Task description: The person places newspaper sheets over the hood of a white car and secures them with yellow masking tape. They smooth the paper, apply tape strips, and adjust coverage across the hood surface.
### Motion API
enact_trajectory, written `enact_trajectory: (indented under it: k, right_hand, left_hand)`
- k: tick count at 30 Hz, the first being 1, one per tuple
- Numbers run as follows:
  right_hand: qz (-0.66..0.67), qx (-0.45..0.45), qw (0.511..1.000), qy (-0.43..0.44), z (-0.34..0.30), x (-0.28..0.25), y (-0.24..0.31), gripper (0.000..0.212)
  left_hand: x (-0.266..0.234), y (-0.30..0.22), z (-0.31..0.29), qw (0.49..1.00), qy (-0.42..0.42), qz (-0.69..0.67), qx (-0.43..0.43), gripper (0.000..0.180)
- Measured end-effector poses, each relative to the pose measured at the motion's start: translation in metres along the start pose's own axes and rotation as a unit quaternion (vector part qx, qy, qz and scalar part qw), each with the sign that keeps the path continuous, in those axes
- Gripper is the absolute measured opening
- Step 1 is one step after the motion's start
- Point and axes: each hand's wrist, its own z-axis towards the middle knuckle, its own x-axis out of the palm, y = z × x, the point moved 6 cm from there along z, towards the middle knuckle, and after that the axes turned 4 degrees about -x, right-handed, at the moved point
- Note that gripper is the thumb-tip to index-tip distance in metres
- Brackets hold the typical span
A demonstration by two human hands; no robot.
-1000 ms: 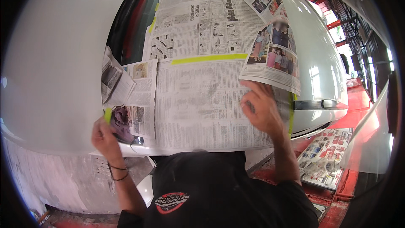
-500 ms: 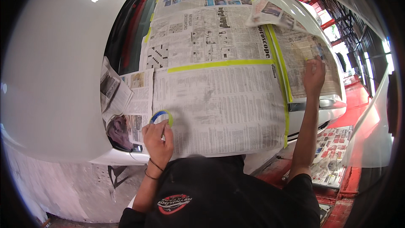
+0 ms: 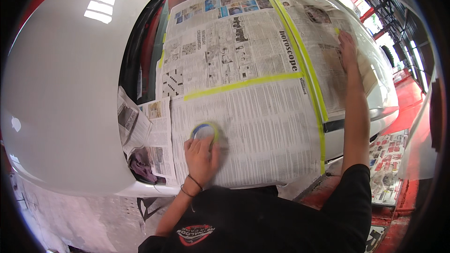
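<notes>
My left hand [image 3: 202, 159] grips a roll of yellow-green masking tape [image 3: 217, 133] with a blue inner face, just above the newspaper [image 3: 248, 126] covering the car's windshield and roof area. Out to the right, my right hand [image 3: 348, 49] rests against another newspaper sheet [image 3: 314, 72] on the white car [image 3: 61, 89]. A small piece of yellow tape [image 3: 336, 31] shows at its fingertips; slight blur softens the fingers. Yellow tape strips [image 3: 243, 85] run along the paper seams and edges.
Folded newspaper [image 3: 132, 117] and a purplish crumpled cloth or paper [image 3: 141, 164] lie by the dark edge near the hood. Translucent plastic sheeting [image 3: 417, 133] hangs at right. More newspaper [image 3: 386, 164] covers something beside the red floor [image 3: 398, 227].
My right hand has moved farther forward, and the raised newspaper flap there now lies flat. The left hand with the tape roll has shifted right. The view has tilted slightly.
</notes>
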Motion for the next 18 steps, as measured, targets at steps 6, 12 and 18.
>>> enact_trajectory:
  k: [6, 12, 18]
  right_hand:
    - [0.086, 0.038, 0.991, -0.092, 0.043, -0.079, -0.085, 0.047]
    - [-0.115, 0.041, 0.977, -0.177, 0.048, -0.108, -0.084, 0.057]
    - [-0.281, 0.071, 0.944, -0.159, 0.064, -0.118, -0.089, 0.074]
  left_hand:
    - [0.01, 0.012, 0.014, 0.999, 0.015, 0.02, -0.038, 0.027]
    - [0.026, 0.017, 0.023, 0.999, 0.016, 0.028, -0.02, 0.032]
    - [0.033, 0.02, 0.021, 0.998, 0.036, 0.041, -0.024, 0.034]
